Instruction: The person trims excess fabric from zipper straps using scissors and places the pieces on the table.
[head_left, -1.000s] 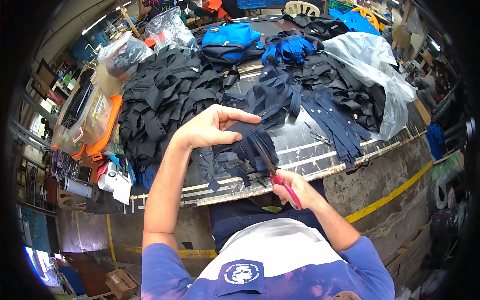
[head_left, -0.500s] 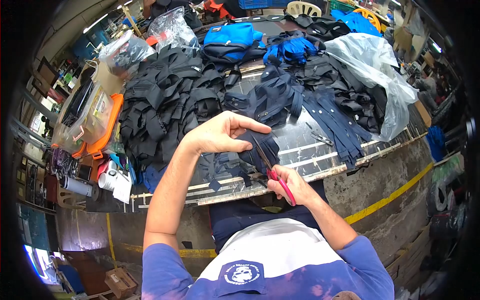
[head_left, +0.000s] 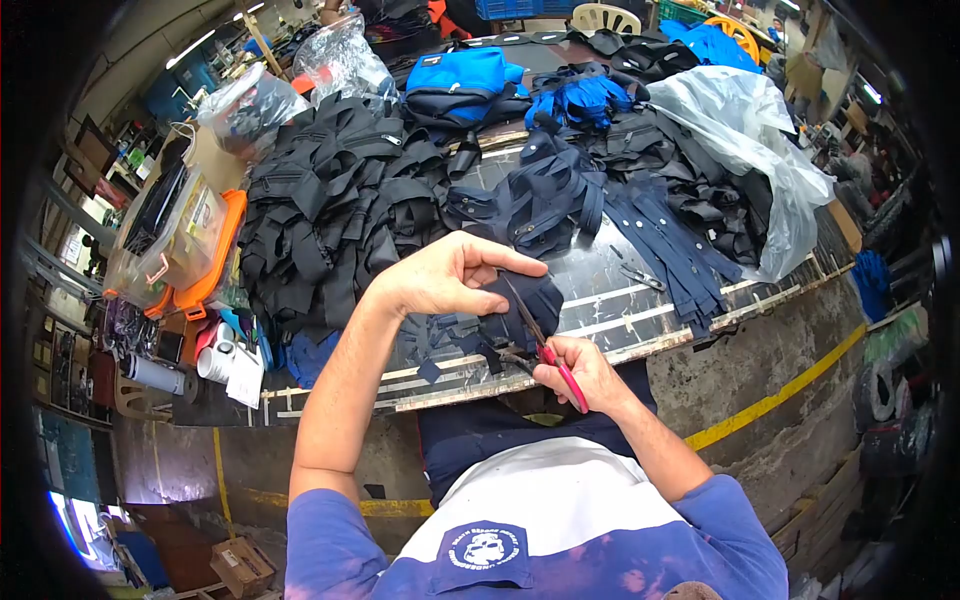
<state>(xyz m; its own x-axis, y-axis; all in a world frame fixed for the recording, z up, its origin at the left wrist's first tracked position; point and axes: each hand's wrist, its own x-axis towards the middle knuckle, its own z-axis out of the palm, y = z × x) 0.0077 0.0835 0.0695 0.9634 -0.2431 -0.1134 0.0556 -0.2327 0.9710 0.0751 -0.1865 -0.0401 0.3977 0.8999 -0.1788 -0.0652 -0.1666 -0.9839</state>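
My right hand (head_left: 588, 374) is closed around the red handles of a pair of scissors (head_left: 566, 374). Their blades point up and left, into the gap between my left thumb and index finger, against a dark navy fabric piece (head_left: 543, 303). My left hand (head_left: 447, 277) is curved at this fabric, index finger stretched and thumb apart from it. It seems to grip the piece with fingers partly hidden; the exact contact is unclear. Small dark fabric scraps (head_left: 436, 345) lie on the table (head_left: 600, 300) below my left wrist.
A large heap of black fabric pieces (head_left: 330, 200) is on the left. Navy straps (head_left: 545, 200) and flat navy strips (head_left: 675, 255) lie beyond my hands. Also around are a blue bag (head_left: 455, 85), clear plastic sheeting (head_left: 740, 130), an orange-rimmed bin (head_left: 215, 250) and a small metal tool (head_left: 642, 277).
The scissors' handles look closer together than before, and the scissors have turned slightly. My left hand has shifted a little to the right and down at the fabric piece.
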